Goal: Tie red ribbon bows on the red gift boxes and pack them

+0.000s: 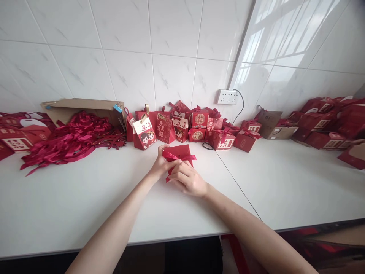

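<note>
Above the middle of the white table, a small red gift box (181,149) with a red ribbon bow (182,157) across it is between my hands. My left hand (163,163) wraps its left side, thumb stretched over the front below the bow. Curled fingers of my right hand (188,179) press together at the box's lower front, near a hanging ribbon tail (167,179). They cover much of the box's lower part. Whether they pinch the ribbon or the box itself is hidden.
Behind my hands stand several finished red gift boxes (165,128) along the tiled wall. At left, a cardboard box (85,102) spills a heap of red ribbons (74,142). More red boxes (322,121) are stacked at right, past a small cardboard box (275,127). A power strip (227,97) is on the wall.
</note>
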Available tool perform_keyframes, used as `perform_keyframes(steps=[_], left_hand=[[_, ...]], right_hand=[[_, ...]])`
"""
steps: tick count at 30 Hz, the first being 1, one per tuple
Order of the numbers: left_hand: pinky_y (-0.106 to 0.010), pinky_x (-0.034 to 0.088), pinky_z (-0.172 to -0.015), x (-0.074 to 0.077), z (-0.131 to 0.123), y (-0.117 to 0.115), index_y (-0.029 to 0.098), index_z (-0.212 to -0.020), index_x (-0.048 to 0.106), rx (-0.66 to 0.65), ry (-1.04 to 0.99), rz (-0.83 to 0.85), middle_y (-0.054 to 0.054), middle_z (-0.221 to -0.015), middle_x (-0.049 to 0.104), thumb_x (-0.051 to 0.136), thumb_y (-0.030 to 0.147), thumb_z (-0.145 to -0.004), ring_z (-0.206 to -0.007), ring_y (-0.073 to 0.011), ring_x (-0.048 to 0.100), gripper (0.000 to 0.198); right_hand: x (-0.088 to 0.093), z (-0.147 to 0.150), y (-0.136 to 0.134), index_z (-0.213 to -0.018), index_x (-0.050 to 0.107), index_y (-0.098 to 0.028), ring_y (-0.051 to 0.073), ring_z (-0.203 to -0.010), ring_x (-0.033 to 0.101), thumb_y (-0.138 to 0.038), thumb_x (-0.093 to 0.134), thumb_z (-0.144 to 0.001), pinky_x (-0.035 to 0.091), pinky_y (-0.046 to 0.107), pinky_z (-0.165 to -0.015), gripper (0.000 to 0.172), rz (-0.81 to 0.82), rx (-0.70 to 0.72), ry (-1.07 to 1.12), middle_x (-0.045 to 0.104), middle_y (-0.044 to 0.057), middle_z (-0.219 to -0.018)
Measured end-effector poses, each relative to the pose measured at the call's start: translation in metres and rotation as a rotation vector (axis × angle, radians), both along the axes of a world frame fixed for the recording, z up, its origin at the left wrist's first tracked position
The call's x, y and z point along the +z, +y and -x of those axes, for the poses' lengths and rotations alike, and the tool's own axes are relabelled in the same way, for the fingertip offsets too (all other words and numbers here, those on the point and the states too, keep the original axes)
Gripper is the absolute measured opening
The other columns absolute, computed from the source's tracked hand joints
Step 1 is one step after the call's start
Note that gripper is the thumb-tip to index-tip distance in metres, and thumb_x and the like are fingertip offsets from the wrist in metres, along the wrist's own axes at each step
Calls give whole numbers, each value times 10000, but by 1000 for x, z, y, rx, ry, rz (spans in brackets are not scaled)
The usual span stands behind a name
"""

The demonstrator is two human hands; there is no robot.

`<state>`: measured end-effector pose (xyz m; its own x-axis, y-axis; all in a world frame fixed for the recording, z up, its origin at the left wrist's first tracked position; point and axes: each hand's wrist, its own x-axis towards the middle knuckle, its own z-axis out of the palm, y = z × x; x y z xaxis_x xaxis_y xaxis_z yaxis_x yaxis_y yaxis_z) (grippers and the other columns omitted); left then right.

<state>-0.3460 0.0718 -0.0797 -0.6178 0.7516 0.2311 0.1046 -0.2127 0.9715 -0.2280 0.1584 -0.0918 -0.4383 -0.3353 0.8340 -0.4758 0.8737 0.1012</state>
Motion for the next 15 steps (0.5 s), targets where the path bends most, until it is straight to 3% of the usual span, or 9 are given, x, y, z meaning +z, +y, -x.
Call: perform_keyframes(steps=[4,8,15], left_hand=[[-338,488,-764,-2,1,1,228,-1035,301,30,13,-1,34,-800,597,802,347,-481,-748,-162,625,756],[-356,471,-803,-3,0,5,221,-998,321,217,63,28,26,-830,574,797,343,-481,-786,-170,622,713],[-363,458,-822,-1,2,6,211,-962,348,383,139,66,2,-884,516,795,326,-486,-833,-173,585,663]], right_hand=[[2,-3,-1,-778,536,-186,148,-691,522,-192,468,-889,428,315,-652,130,82,56,-60,600,42,-723],[5,-4,1,-780,529,-188,156,-690,514,-164,478,-865,461,307,-628,102,162,95,-62,584,53,-719],[5,-3,2,-819,546,-174,154,-692,514,-145,473,-874,484,278,-615,96,123,113,-72,581,62,-744]])
